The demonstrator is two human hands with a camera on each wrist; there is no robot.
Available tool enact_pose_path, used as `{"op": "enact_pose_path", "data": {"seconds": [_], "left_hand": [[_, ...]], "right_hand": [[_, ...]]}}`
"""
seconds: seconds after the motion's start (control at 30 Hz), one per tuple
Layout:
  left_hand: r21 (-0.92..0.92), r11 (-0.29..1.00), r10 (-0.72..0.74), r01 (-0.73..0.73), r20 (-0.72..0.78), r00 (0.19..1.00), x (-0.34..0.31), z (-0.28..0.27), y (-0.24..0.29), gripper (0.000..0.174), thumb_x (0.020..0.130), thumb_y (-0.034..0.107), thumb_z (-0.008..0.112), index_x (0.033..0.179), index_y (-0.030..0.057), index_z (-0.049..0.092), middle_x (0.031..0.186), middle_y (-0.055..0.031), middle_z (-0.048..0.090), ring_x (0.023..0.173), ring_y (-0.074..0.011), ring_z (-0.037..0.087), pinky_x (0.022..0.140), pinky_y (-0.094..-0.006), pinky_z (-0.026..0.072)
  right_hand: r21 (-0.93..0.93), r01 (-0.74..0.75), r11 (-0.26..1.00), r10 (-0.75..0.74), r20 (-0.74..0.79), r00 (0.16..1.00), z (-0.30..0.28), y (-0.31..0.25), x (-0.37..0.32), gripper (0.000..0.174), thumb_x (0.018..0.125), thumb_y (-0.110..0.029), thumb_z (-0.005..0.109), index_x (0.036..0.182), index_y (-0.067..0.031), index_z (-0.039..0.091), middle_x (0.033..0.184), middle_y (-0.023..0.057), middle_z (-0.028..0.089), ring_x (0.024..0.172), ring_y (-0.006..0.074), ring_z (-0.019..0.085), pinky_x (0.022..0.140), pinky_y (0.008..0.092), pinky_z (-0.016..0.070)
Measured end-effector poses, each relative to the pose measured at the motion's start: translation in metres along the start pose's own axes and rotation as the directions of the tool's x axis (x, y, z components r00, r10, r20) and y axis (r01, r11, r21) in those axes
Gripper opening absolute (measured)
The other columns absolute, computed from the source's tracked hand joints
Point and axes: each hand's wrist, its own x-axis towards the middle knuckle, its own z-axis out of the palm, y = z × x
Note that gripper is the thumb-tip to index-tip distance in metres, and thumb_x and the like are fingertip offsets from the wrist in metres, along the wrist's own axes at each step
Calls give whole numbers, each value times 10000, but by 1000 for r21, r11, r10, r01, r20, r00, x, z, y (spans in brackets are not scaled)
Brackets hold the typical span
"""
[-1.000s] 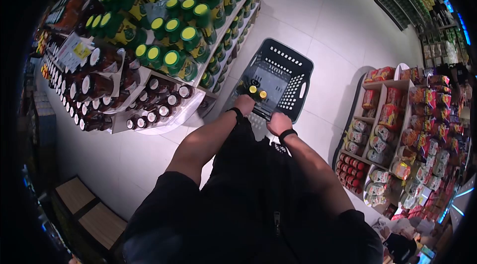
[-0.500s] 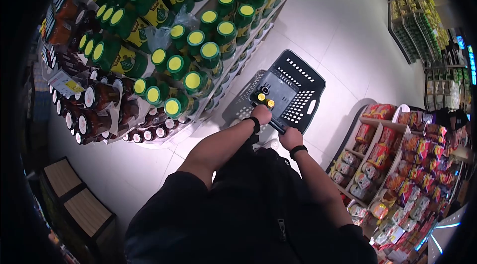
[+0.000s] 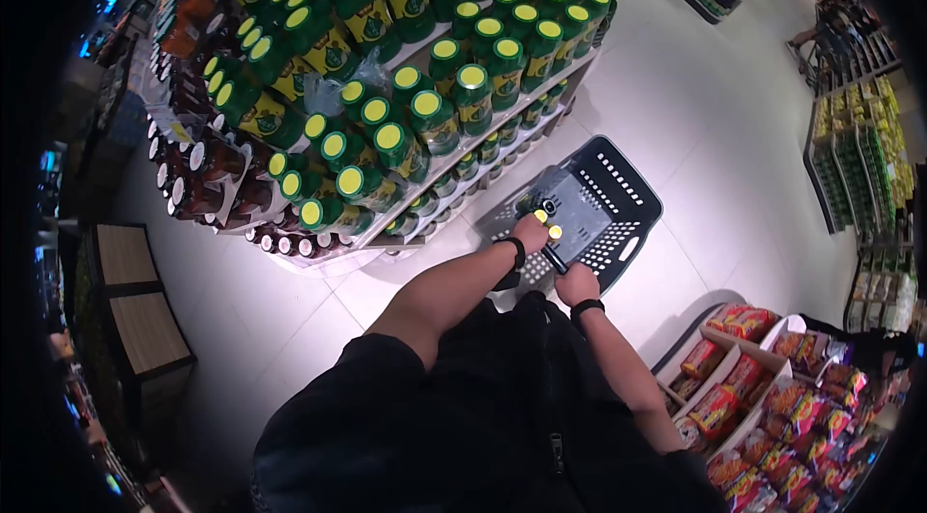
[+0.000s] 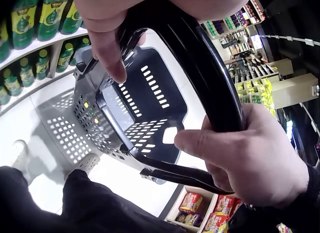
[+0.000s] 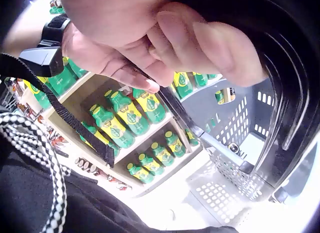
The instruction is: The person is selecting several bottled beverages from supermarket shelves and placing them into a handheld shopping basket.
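A dark grey shopping basket (image 3: 591, 166) with slotted walls hangs in front of my body in the head view. My left hand (image 3: 527, 233) grips one end of its black handle (image 3: 553, 259), and my right hand (image 3: 577, 285) holds the other end. In the left wrist view, the right hand's fingers and thumb wrap round the thick handle. Inside the basket, two yellow caps (image 3: 555, 233) and a dark round-topped thing (image 3: 549, 207) show beside my left hand; the bodies of these items are mostly hidden.
Green bottles with yellow caps (image 3: 425, 105) fill a stepped shelf at the left, close to the basket. Dark jars (image 3: 208, 194) stand below them. Red packets (image 3: 715, 412) fill bins at the lower right. Wooden-topped boxes (image 3: 145, 330) stand left; pale tiled floor (image 3: 676, 127) runs ahead.
The view has turned: the basket, bottle shelf and packet bins sit further right and lower in the head view. More of the bottle shelf and aisle beyond shows. Both hands keep their hold.
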Motion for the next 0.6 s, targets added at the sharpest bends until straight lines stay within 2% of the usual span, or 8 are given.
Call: {"op": "enact_pose_path", "data": {"seconds": [0.03, 0.13, 0.23, 0.3, 0.37, 0.47, 0.5, 0.6], "left_hand": [[-72, 997, -10, 8, -25, 1000, -2, 10, 1, 396, 858, 289, 645, 1151, 23, 632, 1040, -189, 697, 920, -313, 689, 851, -401, 521], [-176, 984, -17, 15, -11, 1000, -23, 4, 35, 645, 910, 382, 615, 1406, 3, 452, 1016, -168, 686, 885, -257, 687, 831, -364, 524], [-48, 997, 51, -59, -157, 986, -52, 6, 42, 619, 918, 366, 612, 1404, 16, 460, 1039, -166, 683, 888, -252, 682, 811, -356, 530], [-35, 993, 98, -109, -232, 968, -80, -7, 48, 580, 910, 337, 628, 1389, 42, 486, 983, -150, 684, 864, -216, 665, 799, -332, 523], [-221, 975, -32, 8, -105, 994, -120, -29, 71, 515, 877, 292, 657, 1306, 26, 550, 1162, -225, 654, 1087, -323, 641, 960, -374, 481], [-299, 953, -110, 59, -158, 981, -158, -45, 69, 443, 861, 242, 667, 1246, 36, 595, 919, -147, 695, 792, -227, 678, 774, -342, 533], [-291, 956, -42, -37, -261, 965, -158, -38, 49, 424, 865, 247, 666, 1236, 51, 606, 930, -141, 697, 823, -228, 683, 782, -341, 534], [-336, 941, -134, 38, -266, 955, -184, -59, 63, 374, 868, 221, 672, 1206, 65, 632, 1010, -146, 689, 863, -229, 685, 794, -341, 533]], "right_hand": [[-11, 18, 1000, -18, 9, 1000, -9, 8, 2, 278, 789, -216, 633, 987, -45, 728, 956, 234, 708, 930, 400, 684, 845, 480, 545], [-28, 41, 999, -41, 15, 999, -36, 27, 17, 285, 808, -249, 649, 979, -36, 726, 962, 228, 710, 938, 399, 683, 845, 479, 544], [-52, 100, 994, -99, 27, 995, -51, 57, 35, 299, 810, -248, 646, 993, -22, 713, 1006, 235, 703, 967, 403, 676, 857, 483, 538], [-30, 138, 990, -138, -2, 990, -60, 73, 49, 302, 805, -237, 673, 969, 13, 713, 946, 275, 692, 928, 425, 674, 840, 492, 531], [-39, 139, 990, -139, 6, 990, -79, 82, 55, 307, 800, -243, 674, 957, 19, 713, 947, 283, 689, 930, 430, 672, 847, 494, 526], [-41, 169, 985, -169, 3, 986, -93, 95, 66, 328, 793, -265, 679, 951, 20, 716, 945, 289, 688, 934, 436, 670, 854, 491, 521], [-46, 168, 985, -169, -10, 986, -99, 100, 71, 338, 790, -273, 681, 952, 21, 716, 949, 290, 688, 938, 438, 669, 857, 490, 520], [-57, 171, 984, -170, 12, 985, -114, 108, 83, 333, 800, -265, 693, 978, 16, 716, 973, 274, 695, 952, 428, 673, 856, 480, 530]]}}
